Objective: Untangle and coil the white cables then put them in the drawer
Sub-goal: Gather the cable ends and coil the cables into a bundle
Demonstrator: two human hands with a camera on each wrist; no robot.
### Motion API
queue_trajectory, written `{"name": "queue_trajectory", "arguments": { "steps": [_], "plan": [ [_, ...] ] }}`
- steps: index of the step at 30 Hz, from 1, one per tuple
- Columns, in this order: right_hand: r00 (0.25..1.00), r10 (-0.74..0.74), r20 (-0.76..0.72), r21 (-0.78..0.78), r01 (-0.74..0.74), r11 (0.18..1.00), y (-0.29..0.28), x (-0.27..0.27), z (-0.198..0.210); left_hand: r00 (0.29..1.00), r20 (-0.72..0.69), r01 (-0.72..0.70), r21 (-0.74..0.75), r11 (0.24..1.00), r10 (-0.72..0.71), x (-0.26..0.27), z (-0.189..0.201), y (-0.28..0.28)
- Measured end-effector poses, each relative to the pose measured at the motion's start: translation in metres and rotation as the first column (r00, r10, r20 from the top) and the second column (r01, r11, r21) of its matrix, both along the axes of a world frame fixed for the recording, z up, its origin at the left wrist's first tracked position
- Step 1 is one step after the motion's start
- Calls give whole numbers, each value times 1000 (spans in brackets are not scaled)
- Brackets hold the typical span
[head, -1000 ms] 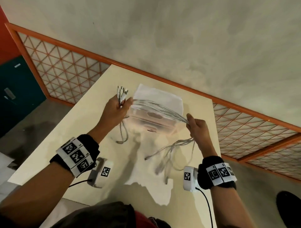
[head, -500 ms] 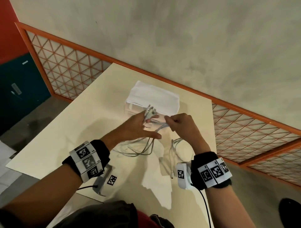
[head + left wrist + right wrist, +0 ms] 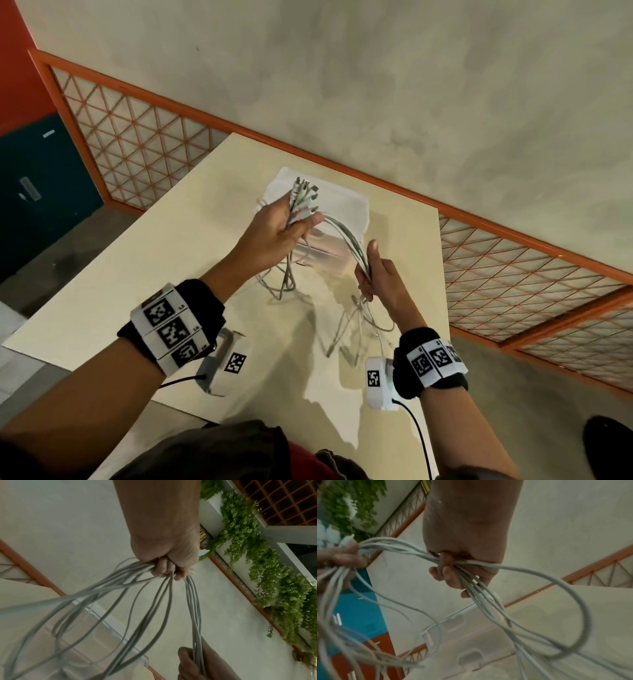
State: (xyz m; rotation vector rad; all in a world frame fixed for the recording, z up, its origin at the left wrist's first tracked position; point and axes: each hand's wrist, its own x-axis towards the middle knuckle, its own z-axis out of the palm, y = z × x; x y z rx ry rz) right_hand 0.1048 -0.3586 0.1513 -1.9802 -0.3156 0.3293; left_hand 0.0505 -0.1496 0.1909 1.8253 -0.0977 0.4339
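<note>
Above the cream table [image 3: 144,260], left hand [image 3: 277,229] clenches the white cables [image 3: 346,240] just under their plugs, which fan out toward twelve o'clock. Right hand [image 3: 376,274], at four o'clock from it, grasps the same bundle lower down; loose ends trail onto the tabletop. Clear drawer unit [image 3: 329,219] sits behind.

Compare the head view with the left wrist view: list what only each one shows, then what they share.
Only the head view: the cables' connector ends sticking up above the left hand, loose ends trailing on the table, and both wristbands.

Only the left wrist view: green hanging plants along a white ledge.

Both: the left hand gripping the white cables, the right hand gripping the same bundle, and the clear drawer unit beneath.
</note>
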Motion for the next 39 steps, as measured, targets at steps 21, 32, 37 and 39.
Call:
{"name": "queue_trajectory", "arguments": {
  "steps": [21, 32, 37, 39],
  "plan": [
    [990, 43, -131, -341, -85, 936, -10, 0, -81, 973, 146, -164, -107, 981, 179, 21, 20, 58],
    [981, -74, -178, -485, -22, 874, -19, 5, -93, 992, 121, 24, 13, 1000, -25, 17, 21, 63],
    [979, 39, -201, -477, -133, 869, -11, 0, -77, 989, 142, 25, 47, 999, -31, 16, 27, 68],
    [979, 133, -155, -302, -175, 937, 3, -2, -68, 989, 146, 33, 53, 998, -41, 15, 27, 68]
  ]
}}
